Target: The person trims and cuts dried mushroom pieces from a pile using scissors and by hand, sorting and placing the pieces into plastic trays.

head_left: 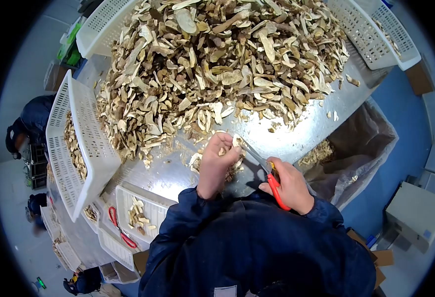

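Note:
My left hand (218, 161) is closed, pinching a pale dried slice (238, 142) between thumb and fingers. In my right hand (290, 187) are scissors (275, 191) with red handles, and their metal blades point up and left to the slice. Beyond both hands a large heap of dried brown and cream slices (217, 74) covers much of the metal table (287, 143). Small pieces and crumbs lie on the metal around my left hand.
White perforated baskets (94, 143) stand left and at the upper corners. A white tray (153, 203) holds a few slices, with red-handled scissors (121, 226) beside it. A lined bin (371, 143) sits at the right. People (38, 116) are at the far left.

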`<state>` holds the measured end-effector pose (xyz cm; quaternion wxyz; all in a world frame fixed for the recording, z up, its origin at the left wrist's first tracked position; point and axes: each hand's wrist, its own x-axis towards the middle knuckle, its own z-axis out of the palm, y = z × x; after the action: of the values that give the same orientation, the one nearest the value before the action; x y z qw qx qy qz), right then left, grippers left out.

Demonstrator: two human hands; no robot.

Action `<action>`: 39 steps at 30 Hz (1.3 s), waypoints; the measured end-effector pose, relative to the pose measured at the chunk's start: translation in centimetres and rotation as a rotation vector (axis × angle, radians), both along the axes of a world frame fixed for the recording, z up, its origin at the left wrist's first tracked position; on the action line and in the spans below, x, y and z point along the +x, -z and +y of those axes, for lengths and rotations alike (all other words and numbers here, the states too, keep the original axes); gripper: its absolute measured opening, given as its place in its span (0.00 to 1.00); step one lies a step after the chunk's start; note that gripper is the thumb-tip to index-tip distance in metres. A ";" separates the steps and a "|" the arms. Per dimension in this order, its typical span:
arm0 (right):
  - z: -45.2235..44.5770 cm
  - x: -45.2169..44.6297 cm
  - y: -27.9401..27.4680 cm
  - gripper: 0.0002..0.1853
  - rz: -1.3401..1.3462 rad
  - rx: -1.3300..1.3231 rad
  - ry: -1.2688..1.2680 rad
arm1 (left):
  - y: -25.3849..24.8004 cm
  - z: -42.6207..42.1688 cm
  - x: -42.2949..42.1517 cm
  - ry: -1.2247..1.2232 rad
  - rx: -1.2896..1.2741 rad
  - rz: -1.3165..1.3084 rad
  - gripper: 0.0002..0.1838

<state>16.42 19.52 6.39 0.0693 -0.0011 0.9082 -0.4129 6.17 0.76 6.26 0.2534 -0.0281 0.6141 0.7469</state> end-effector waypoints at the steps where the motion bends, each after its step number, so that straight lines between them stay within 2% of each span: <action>1: 0.1 0.0 0.0 0.34 -0.022 0.017 -0.003 | 0.1 -0.2 0.0 0.045 -0.059 0.031 0.11; 3: 0.2 0.0 -0.3 0.34 -0.023 0.029 -0.013 | 0.2 -0.8 -0.2 0.135 -0.177 0.090 0.12; 6: 0.5 -0.2 -0.7 0.33 -0.018 0.020 -0.031 | 0.5 -1.3 -0.5 0.171 -0.132 0.128 0.14; 9: 0.5 0.0 -0.4 0.32 -0.010 0.028 -0.047 | 0.2 -2.2 -0.7 0.271 -0.173 0.044 0.15; 12: 0.6 0.4 0.3 0.29 -0.077 0.078 -0.068 | 0.2 -2.7 -0.8 0.348 -0.238 0.087 0.15; 15: 0.4 0.7 1.0 0.27 -0.121 0.111 -0.104 | 1.2 -3.0 -0.9 0.341 -0.160 0.050 0.13; 18: 0.2 0.9 1.9 0.27 -0.054 0.017 -0.029 | 0.2 -3.2 -1.4 0.274 0.048 -0.258 0.07; 21: 0.5 0.7 2.5 0.27 -0.043 0.005 0.063 | 1.9 -6.1 -2.2 0.164 0.298 -0.357 0.04; 22: 0.5 0.6 2.6 0.27 -0.057 0.027 0.088 | 2.0 -6.3 -2.4 -0.007 0.309 -0.420 0.05; 25: 0.4 0.7 3.2 0.28 -0.043 0.020 0.119 | 5.8 -8.5 -5.3 -0.048 0.207 -0.267 0.07; 26: 0.3 0.6 3.1 0.28 -0.042 0.037 0.113 | 6.6 -8.6 -6.1 -0.068 0.000 -0.198 0.09; 29: 0.1 0.6 3.0 0.28 -0.043 0.077 0.107 | 4.8 -5.1 -6.9 -0.076 -0.804 0.534 0.14; 30: 0.0 0.7 3.1 0.28 -0.047 0.080 0.110 | 4.0 -4.3 -7.2 0.013 -0.985 0.554 0.17; 33: 0.0 0.7 3.0 0.28 -0.047 0.077 0.118 | 5.5 -3.1 -7.2 0.069 -1.130 0.818 0.16; 34: 0.0 0.6 3.0 0.27 -0.045 0.074 0.120 | 5.5 -3.0 -7.1 0.116 -1.112 0.751 0.15; 39: -0.1 0.6 3.1 0.27 -0.024 0.079 0.113 | 5.7 -3.7 -6.0 0.119 -1.122 0.791 0.15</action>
<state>17.00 19.47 3.30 0.0567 0.0581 0.9214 -0.3801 0.18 -2.94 0.57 -0.0018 0.1534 0.9547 0.2549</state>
